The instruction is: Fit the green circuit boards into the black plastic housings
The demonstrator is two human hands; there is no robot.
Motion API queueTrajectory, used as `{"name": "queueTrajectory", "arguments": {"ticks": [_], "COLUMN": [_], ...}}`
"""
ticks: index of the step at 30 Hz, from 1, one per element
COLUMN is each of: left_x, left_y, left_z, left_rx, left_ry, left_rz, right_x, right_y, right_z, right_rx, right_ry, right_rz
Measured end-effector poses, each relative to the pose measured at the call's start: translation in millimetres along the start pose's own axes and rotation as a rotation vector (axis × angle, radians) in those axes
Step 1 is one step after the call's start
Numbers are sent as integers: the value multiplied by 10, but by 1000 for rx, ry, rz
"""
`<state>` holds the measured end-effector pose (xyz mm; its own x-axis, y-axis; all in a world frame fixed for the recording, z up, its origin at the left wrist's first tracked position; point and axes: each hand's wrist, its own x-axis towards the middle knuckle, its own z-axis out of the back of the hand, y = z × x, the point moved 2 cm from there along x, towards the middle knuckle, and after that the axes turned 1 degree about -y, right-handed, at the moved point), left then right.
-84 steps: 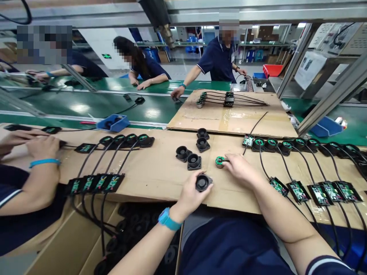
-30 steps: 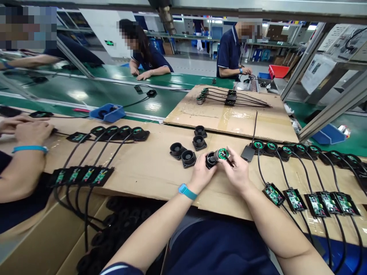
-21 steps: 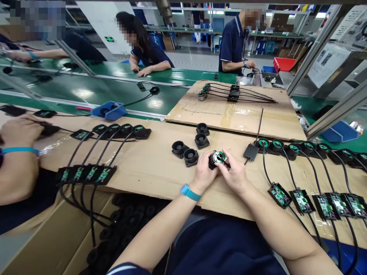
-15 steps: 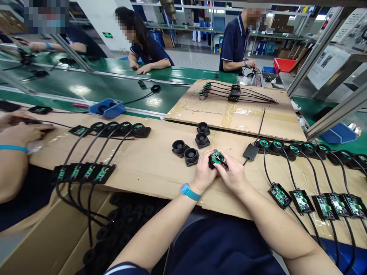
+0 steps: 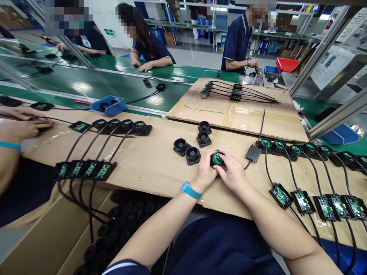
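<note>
Both of my hands meet over a black housing with a round green circuit board (image 5: pixel 217 159) set in its top, resting on the cardboard sheet (image 5: pixel 155 164). My left hand (image 5: pixel 204 172) grips the housing from the left. My right hand (image 5: pixel 233 175) presses on it from the right, fingers over the board. Several empty black housings (image 5: pixel 192 154) stand just left of my hands. A black cable runs from the part to a small black box (image 5: pixel 253 153) on the right.
Rows of finished cabled units lie at the right (image 5: pixel 304 151) and left (image 5: pixel 120 126). A carton of black housings (image 5: pixel 126 221) sits below the table edge. A co-worker's hands (image 5: pixel 25 124) are at the far left; other people stand beyond the green conveyor (image 5: pixel 100 89). A blue bin (image 5: pixel 108 105).
My hands have brought the green board and the black housing together and lowered them onto the cardboard. The view has shifted slightly.
</note>
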<state>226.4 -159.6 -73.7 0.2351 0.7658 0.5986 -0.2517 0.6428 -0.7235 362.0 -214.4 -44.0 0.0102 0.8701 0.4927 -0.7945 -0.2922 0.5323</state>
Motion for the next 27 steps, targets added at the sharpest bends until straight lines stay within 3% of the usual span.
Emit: {"name": "queueTrajectory", "arguments": {"ticks": [6,10,12,16,20,25,27], "left_x": [0,6,4,-10,-27,-56,-65], "left_y": [51,69,38,-77,-135,-93,-68], "left_z": [-69,-83,-45,116,224,242,234], "left_rx": [-1,-39,-78,-144,-100,-94,-100], "left_ry": [153,213,190,-4,-85,-141,-167], "left_rz": [176,161,87,-15,0,-29,-52], "right_x": [69,158,186,191,218,219,202], "right_y": [-171,-261,-251,-210,-193,-117,-67], "right_z": [-71,-105,-41,116,29,17,-2], "right_rx": [-14,-37,-20,-28,-103,-84,-111], "right_ry": [68,37,-46,-282,-11,-29,90], "right_rz": [-27,-1,49,71,40,-41,-67]}}
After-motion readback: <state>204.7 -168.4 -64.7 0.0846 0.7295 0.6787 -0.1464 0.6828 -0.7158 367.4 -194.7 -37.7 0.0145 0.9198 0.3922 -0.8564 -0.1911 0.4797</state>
